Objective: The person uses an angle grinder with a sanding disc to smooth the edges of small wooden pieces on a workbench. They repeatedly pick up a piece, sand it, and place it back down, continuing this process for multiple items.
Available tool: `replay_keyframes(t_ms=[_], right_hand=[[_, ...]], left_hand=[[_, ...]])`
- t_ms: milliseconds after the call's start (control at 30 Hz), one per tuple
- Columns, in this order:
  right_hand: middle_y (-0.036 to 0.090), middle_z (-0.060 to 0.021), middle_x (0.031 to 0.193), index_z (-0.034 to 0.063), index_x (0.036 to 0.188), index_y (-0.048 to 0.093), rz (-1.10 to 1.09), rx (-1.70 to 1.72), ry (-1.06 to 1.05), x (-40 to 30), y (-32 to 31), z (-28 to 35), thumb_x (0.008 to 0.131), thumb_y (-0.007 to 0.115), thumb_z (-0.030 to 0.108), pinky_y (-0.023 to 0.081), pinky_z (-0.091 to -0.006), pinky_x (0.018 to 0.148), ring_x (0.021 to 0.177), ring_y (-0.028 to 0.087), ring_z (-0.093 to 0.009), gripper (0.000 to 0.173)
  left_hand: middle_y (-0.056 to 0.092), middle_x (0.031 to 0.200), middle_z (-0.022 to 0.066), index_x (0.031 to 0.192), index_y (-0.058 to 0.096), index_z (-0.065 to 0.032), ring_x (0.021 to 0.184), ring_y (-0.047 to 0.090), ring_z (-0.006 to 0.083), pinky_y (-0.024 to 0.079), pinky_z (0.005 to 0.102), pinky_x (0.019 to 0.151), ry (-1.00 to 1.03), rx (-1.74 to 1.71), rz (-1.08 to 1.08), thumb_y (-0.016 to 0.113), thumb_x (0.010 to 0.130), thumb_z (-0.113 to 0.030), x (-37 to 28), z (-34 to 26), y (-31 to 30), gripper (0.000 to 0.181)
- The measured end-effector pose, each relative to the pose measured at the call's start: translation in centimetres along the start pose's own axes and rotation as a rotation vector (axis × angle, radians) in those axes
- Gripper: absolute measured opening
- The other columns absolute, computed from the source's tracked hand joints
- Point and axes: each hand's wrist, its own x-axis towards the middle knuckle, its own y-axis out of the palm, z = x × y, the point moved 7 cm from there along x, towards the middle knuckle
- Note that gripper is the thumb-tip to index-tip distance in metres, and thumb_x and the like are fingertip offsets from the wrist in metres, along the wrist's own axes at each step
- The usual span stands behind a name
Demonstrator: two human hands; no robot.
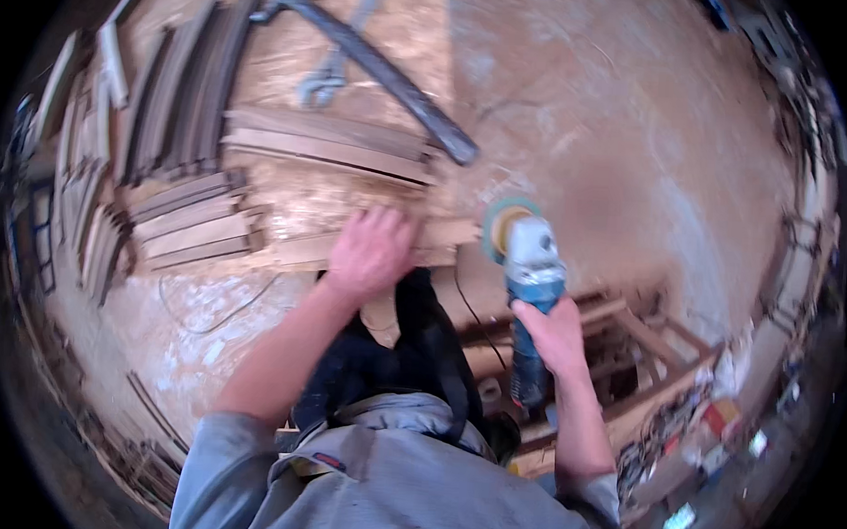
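My left hand [374, 252] lies over a narrow wooden piece [453, 234] at the near edge of a plywood board [298, 209], pressing or gripping it; its fingertips are blurred. In my right hand [554, 332] is a blue angle grinder [533, 269] with a silver head. The grinder's round green-rimmed disc [503, 229] is at the right end of the wooden piece, touching or very close; whether it spins cannot be told. Beyond my left hand lie wooden strips [329, 147] side by side.
A hammer [397, 65] lies across the board, over what looks like a wrench [325, 79]. Stacked dark wooden strips [190, 84] and shorter wooden pieces [191, 222] lie to the left. A wooden frame [647, 338] stands at the right, near a cord [475, 309].
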Motion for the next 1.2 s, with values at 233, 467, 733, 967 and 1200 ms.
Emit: replay_keyframes(t_ms=[233,467,733,967,1200], right_hand=[[0.065,-0.0039,0.087,0.0008,0.117,0.065,-0.132,0.242,-0.022,-1.2,-3.0,-3.2,0.096,0.069,0.018,0.053,-0.0329,0.064,0.071,0.063,-0.015,0.028],[0.066,-0.0107,0.083,-0.0005,0.108,0.059,-0.167,0.178,-0.050,-2.5,-3.7,-3.2,0.101,0.067,0.027,0.054,-0.0339,0.055,0.060,0.064,-0.021,0.029],[0.063,-0.0095,0.076,-0.0009,0.105,0.060,-0.230,0.126,-0.108,-4.5,0.7,0.7,0.102,0.067,0.035,0.055,-0.0335,0.053,0.057,0.065,-0.022,0.036],[0.064,-0.0085,0.077,-0.0001,0.105,0.060,-0.238,0.114,-0.062,-7.9,8.0,6.5,0.103,0.066,0.036,0.054,-0.0334,0.054,0.059,0.066,-0.021,0.036],[0.066,-0.0088,0.081,0.0011,0.110,0.060,-0.252,0.128,-0.076,-9.5,11.4,7.9,0.103,0.065,0.033,0.053,-0.0322,0.055,0.059,0.064,-0.020,0.033]], left_hand=[[0.062,0.111,0.0095,0.116,0.065,-0.0052,0.107,0.059,0.0270,0.048,0.0401,0.091,0.095,-0.068,-0.084,0.065,0.085,-0.022,-0.9,-0.2,0.3,0.036],[0.061,0.104,0.0102,0.116,0.062,-0.0074,0.104,0.061,0.0276,0.048,0.0406,0.087,-0.121,-0.118,-0.238,0.065,0.087,-0.021,-10.9,7.7,-8.9,0.032],[0.065,0.117,0.0145,0.121,0.063,-0.0062,0.116,0.061,0.0359,0.049,0.0479,0.099,-0.701,0.144,-0.217,0.068,0.087,-0.011,-31.4,39.1,-15.8,0.035],[0.065,0.129,0.0168,0.131,0.063,-0.0037,0.125,0.058,0.0384,0.048,0.0490,0.106,-0.713,-0.056,-0.380,0.072,0.091,-0.019,-38.3,51.5,-14.7,0.044],[0.065,0.122,0.0153,0.122,0.066,-0.0049,0.122,0.060,0.0357,0.051,0.0454,0.103,-0.829,0.078,-0.275,0.074,0.088,-0.019,-35.1,59.8,-16.4,0.038]])
